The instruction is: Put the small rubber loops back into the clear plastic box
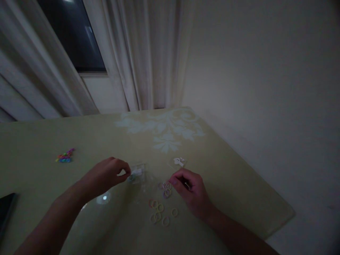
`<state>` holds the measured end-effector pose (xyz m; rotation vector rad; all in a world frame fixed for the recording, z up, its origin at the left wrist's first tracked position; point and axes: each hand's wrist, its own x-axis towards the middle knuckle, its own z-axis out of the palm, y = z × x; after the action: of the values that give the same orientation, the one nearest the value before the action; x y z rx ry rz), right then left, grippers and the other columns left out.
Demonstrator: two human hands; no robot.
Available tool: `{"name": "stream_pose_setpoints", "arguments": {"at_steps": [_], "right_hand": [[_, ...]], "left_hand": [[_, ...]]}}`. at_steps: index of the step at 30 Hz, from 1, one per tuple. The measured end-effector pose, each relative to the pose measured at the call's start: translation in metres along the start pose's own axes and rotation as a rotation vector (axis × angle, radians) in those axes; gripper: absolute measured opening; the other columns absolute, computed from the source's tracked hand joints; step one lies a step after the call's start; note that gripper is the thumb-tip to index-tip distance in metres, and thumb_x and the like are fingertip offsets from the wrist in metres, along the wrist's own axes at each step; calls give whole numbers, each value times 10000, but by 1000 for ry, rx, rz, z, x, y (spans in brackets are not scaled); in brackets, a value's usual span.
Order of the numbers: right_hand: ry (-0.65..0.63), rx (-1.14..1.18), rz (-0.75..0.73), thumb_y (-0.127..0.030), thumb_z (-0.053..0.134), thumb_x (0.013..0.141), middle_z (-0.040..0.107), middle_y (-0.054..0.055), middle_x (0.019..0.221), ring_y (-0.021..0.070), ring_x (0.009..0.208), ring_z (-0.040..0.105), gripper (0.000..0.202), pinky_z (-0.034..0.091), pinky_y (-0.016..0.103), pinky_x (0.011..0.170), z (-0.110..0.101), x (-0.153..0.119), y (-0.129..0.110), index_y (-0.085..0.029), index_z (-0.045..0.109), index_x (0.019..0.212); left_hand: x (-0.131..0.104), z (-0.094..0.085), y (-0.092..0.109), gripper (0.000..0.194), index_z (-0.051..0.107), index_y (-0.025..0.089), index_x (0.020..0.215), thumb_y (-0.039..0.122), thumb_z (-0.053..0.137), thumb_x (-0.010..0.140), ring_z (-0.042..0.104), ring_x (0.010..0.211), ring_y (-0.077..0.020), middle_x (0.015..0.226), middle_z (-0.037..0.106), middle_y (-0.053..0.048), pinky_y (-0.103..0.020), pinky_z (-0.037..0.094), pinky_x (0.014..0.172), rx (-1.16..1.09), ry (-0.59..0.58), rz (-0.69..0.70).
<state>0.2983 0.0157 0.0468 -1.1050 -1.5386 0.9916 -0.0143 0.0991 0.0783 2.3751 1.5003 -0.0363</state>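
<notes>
My left hand (113,173) pinches the left edge of a small clear plastic bag (138,172) with a white label and something greenish inside. My right hand (190,187) has its thumb and forefinger together at a cluster of small pinkish and purple rings (167,189); whether it grips one is hard to make out. Nearer to me, several yellowish rings (157,216) lie loose on the table, with a single ring (174,212) to their right. Just beyond my right hand is a white tag piece (179,162) on clear plastic.
The table (87,141) has a pale floral pattern at its far corner. A small pile of colourful pieces (65,156) lies at the left. A dark flat object (6,209) sits at the left edge. Curtains and a wall stand behind.
</notes>
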Motion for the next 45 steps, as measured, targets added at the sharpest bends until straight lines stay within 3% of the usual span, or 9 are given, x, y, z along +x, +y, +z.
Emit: {"name": "stream_pose_setpoints", "arguments": {"at_steps": [5, 10, 17, 24, 29, 33, 37, 41, 45], "right_hand": [[-10, -23, 0, -378, 689, 980, 605, -9, 687, 111, 604, 483, 268, 366, 244, 564, -2, -1, -2, -168, 739, 822], [-107, -127, -5, -320, 711, 970, 617, -9, 702, 106, 607, 498, 201, 364, 238, 567, -3, 4, 1, -169, 765, 849], [-319, -272, -44, -248, 828, 900, 638, 8, 829, 110, 701, 595, 72, 427, 222, 643, -6, 9, 19, -178, 822, 915], [-726, -629, -1, -250, 772, 943, 691, 23, 943, 167, 882, 654, 79, 437, 255, 747, -2, 13, -9, -187, 781, 988], [-864, -861, -2, -265, 691, 952, 714, 55, 952, 221, 904, 655, 103, 419, 302, 732, 10, 14, -18, -175, 742, 951], [-783, -846, 4, -283, 751, 866, 702, 60, 932, 225, 881, 635, 128, 390, 291, 682, 10, 8, -11, -174, 708, 919], [-612, -585, 12, -203, 745, 829, 652, 6, 866, 150, 759, 580, 89, 387, 261, 682, 3, 8, -3, -188, 692, 899], [-445, -228, 103, -185, 739, 820, 514, -48, 730, 105, 656, 452, 57, 348, 224, 601, 2, 11, 1, -187, 684, 835], [-476, -69, 227, -221, 741, 838, 429, -70, 685, 90, 610, 368, 62, 287, 215, 536, 11, 5, 2, -181, 698, 858]], "left_hand": [[-27, 42, 9, 328, 842, 284, 1024, 299, 515, 1001, 784, 830, -249, 961, 835, -60, -313, 529, 715, -20, 200, -19], [-39, 86, 43, 372, 839, 294, 1093, 328, 469, 1069, 792, 772, -207, 942, 818, -54, -267, 559, 675, -132, 508, 166], [-41, 109, 89, 255, 797, 284, 1054, 240, 546, 1037, 730, 803, -202, 909, 715, -31, -292, 550, 708, -316, 267, 224], [-41, 111, 90, 235, 768, 257, 945, 198, 548, 1005, 729, 841, -198, 955, 722, -31, -288, 549, 742, -465, 275, 182], [-43, 109, 88, 235, 737, 250, 913, 225, 524, 1009, 728, 796, -182, 896, 745, -17, -272, 568, 728, -635, 353, 156], [-47, 106, 86, 189, 761, 276, 988, 242, 575, 989, 777, 802, -193, 901, 811, -3, -278, 618, 746, -780, 438, 65], [-50, 101, 85, 218, 803, 301, 1060, 239, 609, 981, 820, 887, -212, 993, 851, -10, -283, 655, 779, -875, 459, 43], [-51, 94, 87, 252, 837, 333, 1026, 181, 646, 962, 817, 863, -183, 968, 847, -2, -227, 645, 752, -895, 490, 163], [-51, 92, 90, 268, 839, 341, 1022, 138, 689, 931, 785, 774, -140, 903, 814, 7, -166, 613, 680, -889, 556, 262]]}}
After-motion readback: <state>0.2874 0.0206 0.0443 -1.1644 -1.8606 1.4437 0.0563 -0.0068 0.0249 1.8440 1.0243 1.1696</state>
